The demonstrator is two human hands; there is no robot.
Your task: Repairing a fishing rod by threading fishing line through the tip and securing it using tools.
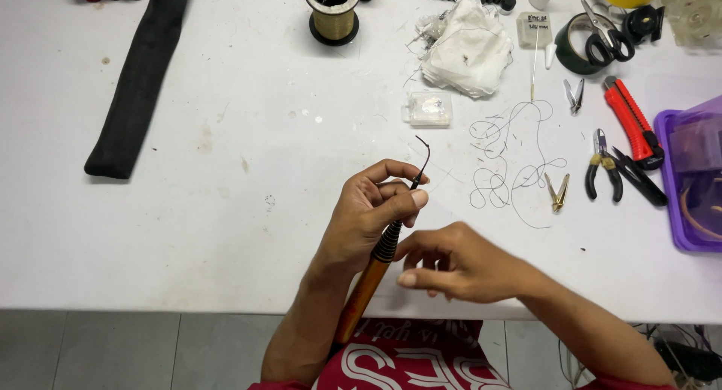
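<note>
My left hand [376, 209] grips a thin rod-like tool [368, 281] with an orange-brown shaft, a black ribbed wrap and a fine black hooked tip [423, 151] pointing up over the white table [226, 209]. My right hand [455, 262] hovers just right of the black wrap, fingers curled and pinched together; whether it holds a thin thread cannot be made out. A loose tangle of black thread [511, 164] lies on the table beyond the right hand.
Black cloth sleeve [139, 78] at left. Thread spool [332, 12], wad of white tissue [466, 51] and small clear box [428, 109] at the back. Pliers [605, 168], red cutter [632, 123], small clippers [557, 191], scissors [602, 36] and purple tray [692, 176] at right.
</note>
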